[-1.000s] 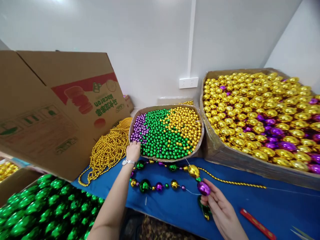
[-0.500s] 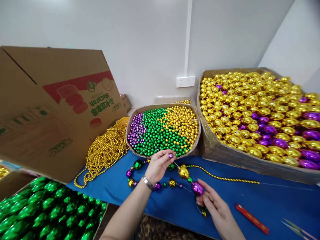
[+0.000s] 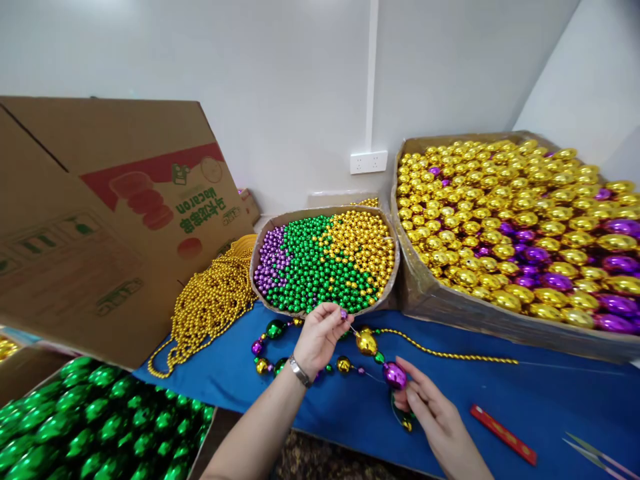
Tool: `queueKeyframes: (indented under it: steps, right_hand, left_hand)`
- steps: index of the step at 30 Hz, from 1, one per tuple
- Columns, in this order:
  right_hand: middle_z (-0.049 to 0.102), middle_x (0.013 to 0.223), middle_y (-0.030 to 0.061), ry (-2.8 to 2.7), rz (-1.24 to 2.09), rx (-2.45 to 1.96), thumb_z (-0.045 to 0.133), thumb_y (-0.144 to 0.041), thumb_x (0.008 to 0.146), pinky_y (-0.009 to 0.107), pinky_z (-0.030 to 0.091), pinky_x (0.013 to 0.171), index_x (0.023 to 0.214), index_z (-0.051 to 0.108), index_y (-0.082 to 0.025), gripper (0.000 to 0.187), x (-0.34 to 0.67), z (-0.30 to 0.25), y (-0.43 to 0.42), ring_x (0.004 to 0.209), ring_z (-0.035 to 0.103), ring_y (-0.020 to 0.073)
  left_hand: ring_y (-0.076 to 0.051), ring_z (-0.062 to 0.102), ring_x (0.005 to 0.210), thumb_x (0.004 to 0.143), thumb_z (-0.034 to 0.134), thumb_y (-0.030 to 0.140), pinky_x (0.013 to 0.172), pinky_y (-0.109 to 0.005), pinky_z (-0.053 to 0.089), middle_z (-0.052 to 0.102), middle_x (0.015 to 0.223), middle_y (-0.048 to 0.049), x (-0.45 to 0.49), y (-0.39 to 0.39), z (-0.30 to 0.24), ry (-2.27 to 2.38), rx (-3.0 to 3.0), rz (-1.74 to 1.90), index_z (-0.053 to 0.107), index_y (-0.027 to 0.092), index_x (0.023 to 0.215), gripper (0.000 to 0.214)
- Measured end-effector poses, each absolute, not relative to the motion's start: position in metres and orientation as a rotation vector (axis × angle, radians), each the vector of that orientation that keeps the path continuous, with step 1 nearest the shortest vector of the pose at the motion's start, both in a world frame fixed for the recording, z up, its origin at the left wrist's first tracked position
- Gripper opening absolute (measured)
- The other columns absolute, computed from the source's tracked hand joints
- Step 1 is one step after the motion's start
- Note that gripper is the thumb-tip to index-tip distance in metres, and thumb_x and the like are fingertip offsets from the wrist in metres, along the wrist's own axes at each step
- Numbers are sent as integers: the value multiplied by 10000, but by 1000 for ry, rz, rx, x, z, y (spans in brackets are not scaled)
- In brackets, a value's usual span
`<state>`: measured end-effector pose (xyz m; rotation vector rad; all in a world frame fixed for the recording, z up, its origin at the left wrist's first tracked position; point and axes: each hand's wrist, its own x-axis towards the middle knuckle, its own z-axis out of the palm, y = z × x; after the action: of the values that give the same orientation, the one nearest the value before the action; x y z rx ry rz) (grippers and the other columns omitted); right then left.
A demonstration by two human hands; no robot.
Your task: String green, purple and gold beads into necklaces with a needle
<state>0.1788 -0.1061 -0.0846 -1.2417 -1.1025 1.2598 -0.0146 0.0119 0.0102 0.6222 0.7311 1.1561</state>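
White walls close in around a bench (image 3: 500, 393) draped in blue cloth and crowded with cartons. At its middle the left hand (image 3: 320, 333) is closed in a fine pinch, thumb and forefinger tips on a small shiny purple round bead (image 3: 343, 313), just in front of the shallow cardboard tray (image 3: 260, 247) of small purple, green and gold beads. A thin pale thread (image 3: 353, 328) runs from that pinch down to a half-strung strand of gold, green and purple beads (image 3: 275, 328) looped on the cloth. The right hand (image 3: 430, 413) lies low, fingers half curled, its fingertips closed on a large purple oval bead (image 3: 395, 375) at the strand's near end.

The small bead looks slick and is held by fingertips alone — a slight slip would likely send it rolling across the cloth or off the near edge. Whether the thread has entered its hole cannot be told. A sharp pull by the left hand could drag the loop into a tangle, and if the right hand's hold loosens, beads might slide off the thread.
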Motion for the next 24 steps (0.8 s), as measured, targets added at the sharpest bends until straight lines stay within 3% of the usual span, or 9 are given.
queueKeyframes:
  steps: [10,18,24]
  right_hand:
    - [665,798,40,-1107,1222,-1257,486,-530,859,303,541,749,1327,472,-220,562,179,-81,-106,764,655,178]
    - [676,1067,63,-1428,837,-1511,441,-442,891,334,483,878,1303,506,-249,459,200,-69,-100,951,645,222]
    - [636,1167,60,-1349,896,-1527,439,-429,881,361,494,878,1285,513,-235,454,216,-106,-95,1000,627,221]
  left_hand:
    - [-149,659,767,648,779,270,703,-243,517,647,749,-17,-13,8,12,744,755,1165,618,129,798,261]
    - [-102,602,674,669,753,296,645,-218,496,684,833,-53,4,4,6,814,1067,1069,660,132,815,238]
    - [-151,626,715,716,691,383,653,-268,518,693,879,-83,37,-6,-12,812,1248,995,675,140,769,248]
